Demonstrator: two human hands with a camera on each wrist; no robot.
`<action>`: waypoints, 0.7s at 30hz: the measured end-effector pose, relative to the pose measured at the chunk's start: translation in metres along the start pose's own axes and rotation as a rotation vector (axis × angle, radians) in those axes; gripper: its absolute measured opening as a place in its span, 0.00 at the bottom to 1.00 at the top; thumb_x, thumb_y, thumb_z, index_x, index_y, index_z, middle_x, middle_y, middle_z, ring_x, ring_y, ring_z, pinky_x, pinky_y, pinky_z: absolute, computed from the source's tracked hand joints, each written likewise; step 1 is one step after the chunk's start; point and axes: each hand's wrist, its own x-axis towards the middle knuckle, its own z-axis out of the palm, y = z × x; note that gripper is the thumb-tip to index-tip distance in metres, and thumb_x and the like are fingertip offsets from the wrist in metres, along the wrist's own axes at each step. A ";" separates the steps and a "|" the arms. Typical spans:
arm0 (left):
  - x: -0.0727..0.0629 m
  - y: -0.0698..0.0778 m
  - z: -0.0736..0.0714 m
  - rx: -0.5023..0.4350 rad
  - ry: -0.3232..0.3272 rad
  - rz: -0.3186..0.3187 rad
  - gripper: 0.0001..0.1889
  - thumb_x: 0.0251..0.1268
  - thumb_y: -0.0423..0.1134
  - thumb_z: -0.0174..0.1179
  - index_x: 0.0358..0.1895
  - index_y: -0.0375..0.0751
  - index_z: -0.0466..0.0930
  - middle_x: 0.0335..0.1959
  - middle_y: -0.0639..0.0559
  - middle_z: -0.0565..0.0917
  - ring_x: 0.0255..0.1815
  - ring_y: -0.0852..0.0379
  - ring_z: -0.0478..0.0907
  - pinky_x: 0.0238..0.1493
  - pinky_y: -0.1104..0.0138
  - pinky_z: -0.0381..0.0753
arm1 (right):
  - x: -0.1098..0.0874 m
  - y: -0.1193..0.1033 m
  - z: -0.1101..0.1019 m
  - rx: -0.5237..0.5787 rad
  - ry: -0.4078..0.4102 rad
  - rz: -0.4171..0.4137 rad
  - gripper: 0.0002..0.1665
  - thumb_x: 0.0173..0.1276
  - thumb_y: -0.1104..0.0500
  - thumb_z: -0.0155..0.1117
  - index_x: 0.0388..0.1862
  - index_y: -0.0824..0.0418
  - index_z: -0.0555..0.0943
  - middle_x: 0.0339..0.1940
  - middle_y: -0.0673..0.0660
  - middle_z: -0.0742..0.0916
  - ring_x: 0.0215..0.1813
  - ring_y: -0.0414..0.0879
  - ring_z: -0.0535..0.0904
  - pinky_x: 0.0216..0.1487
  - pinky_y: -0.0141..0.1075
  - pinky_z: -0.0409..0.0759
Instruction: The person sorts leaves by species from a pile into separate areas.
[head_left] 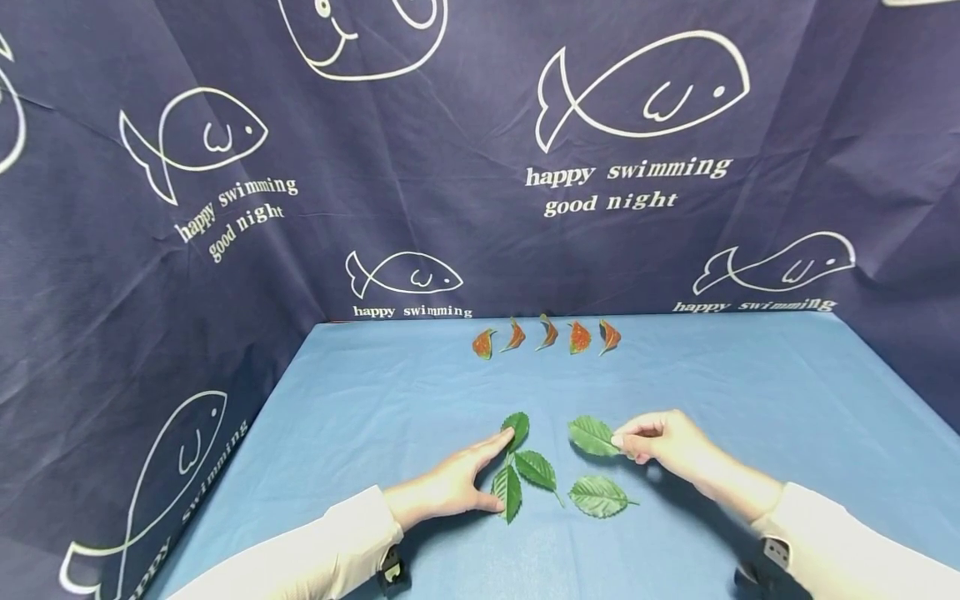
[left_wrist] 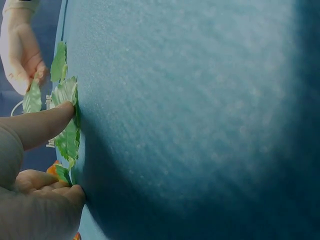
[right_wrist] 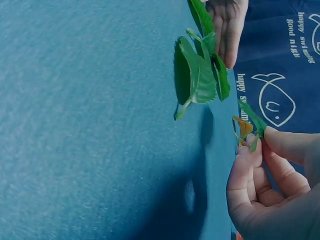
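On the blue cloth my left hand (head_left: 452, 485) lies spread over green leaves, fingertips on an upper leaf (head_left: 519, 423) and thumb on the edge of a lower leaf (head_left: 509, 493). The left wrist view has that thumb (left_wrist: 50, 124) straight across a leaf. Touching these two is a third leaf (head_left: 536, 469), its stem toward the front right. My right hand (head_left: 672, 447) pinches another green leaf (head_left: 590, 435) by its stem end, between thumb and fingers; the right wrist view shows this held leaf (right_wrist: 255, 120) edge-on. Below it lies a paler green leaf (head_left: 598, 497), stem pointing right.
Several orange-red leaves (head_left: 579, 337) with green edges form a row near the back edge of the blue cloth (head_left: 390, 375). Behind and to the sides hangs a dark blue curtain (head_left: 480, 192) printed with white fish and words.
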 end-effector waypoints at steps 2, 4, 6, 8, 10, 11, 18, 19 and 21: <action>0.000 0.000 0.000 -0.003 -0.003 -0.010 0.52 0.51 0.37 0.73 0.78 0.51 0.50 0.78 0.51 0.56 0.77 0.48 0.55 0.74 0.53 0.59 | 0.001 -0.001 -0.001 0.018 0.011 0.009 0.17 0.64 0.60 0.66 0.43 0.74 0.84 0.27 0.56 0.87 0.27 0.40 0.80 0.31 0.36 0.82; 0.000 0.000 0.000 -0.001 -0.003 -0.012 0.52 0.51 0.37 0.73 0.78 0.51 0.50 0.78 0.52 0.56 0.77 0.48 0.55 0.74 0.53 0.59 | 0.003 -0.001 -0.003 0.031 0.025 0.022 0.17 0.65 0.59 0.66 0.44 0.74 0.83 0.27 0.56 0.87 0.28 0.41 0.81 0.32 0.36 0.82; 0.000 0.000 0.001 0.004 -0.002 -0.012 0.52 0.51 0.38 0.73 0.78 0.51 0.50 0.78 0.52 0.56 0.77 0.48 0.55 0.74 0.53 0.59 | 0.005 -0.001 -0.005 0.049 0.036 0.041 0.18 0.65 0.59 0.66 0.45 0.74 0.83 0.28 0.55 0.88 0.28 0.41 0.81 0.33 0.36 0.83; 0.000 0.000 0.001 0.005 -0.001 -0.012 0.52 0.51 0.37 0.73 0.78 0.51 0.50 0.78 0.52 0.56 0.77 0.48 0.55 0.74 0.54 0.59 | 0.007 0.000 -0.007 0.074 0.040 0.051 0.19 0.65 0.60 0.66 0.46 0.75 0.82 0.29 0.54 0.88 0.29 0.41 0.82 0.35 0.36 0.84; 0.000 0.000 0.001 0.002 -0.003 -0.015 0.52 0.51 0.37 0.73 0.78 0.50 0.50 0.78 0.51 0.56 0.77 0.48 0.55 0.74 0.54 0.59 | 0.009 0.000 -0.009 0.106 0.040 0.063 0.20 0.66 0.61 0.65 0.48 0.77 0.81 0.30 0.54 0.88 0.31 0.41 0.83 0.37 0.36 0.84; 0.000 0.001 0.000 0.001 -0.003 -0.016 0.52 0.51 0.37 0.73 0.78 0.50 0.50 0.78 0.51 0.56 0.77 0.48 0.55 0.74 0.54 0.59 | 0.010 0.000 -0.010 0.120 0.040 0.069 0.20 0.66 0.61 0.65 0.49 0.78 0.80 0.30 0.54 0.89 0.31 0.41 0.83 0.37 0.35 0.84; 0.001 0.000 0.001 -0.006 -0.006 -0.016 0.52 0.51 0.37 0.73 0.78 0.51 0.49 0.78 0.51 0.56 0.77 0.48 0.55 0.74 0.53 0.59 | 0.016 -0.001 -0.015 0.213 0.044 0.111 0.20 0.67 0.64 0.62 0.51 0.80 0.77 0.34 0.54 0.90 0.34 0.40 0.85 0.40 0.35 0.85; 0.001 0.000 0.001 -0.005 -0.006 -0.016 0.52 0.51 0.38 0.73 0.78 0.51 0.49 0.78 0.51 0.56 0.77 0.48 0.55 0.74 0.53 0.59 | 0.017 0.000 -0.016 0.228 0.049 0.117 0.20 0.67 0.64 0.62 0.51 0.80 0.78 0.34 0.54 0.90 0.34 0.40 0.85 0.40 0.35 0.85; 0.001 -0.001 0.001 -0.004 -0.004 -0.014 0.52 0.51 0.38 0.73 0.78 0.51 0.49 0.78 0.51 0.56 0.77 0.48 0.55 0.74 0.53 0.59 | 0.019 0.001 -0.018 0.258 0.062 0.138 0.19 0.66 0.64 0.63 0.50 0.78 0.79 0.33 0.52 0.90 0.33 0.39 0.84 0.39 0.34 0.85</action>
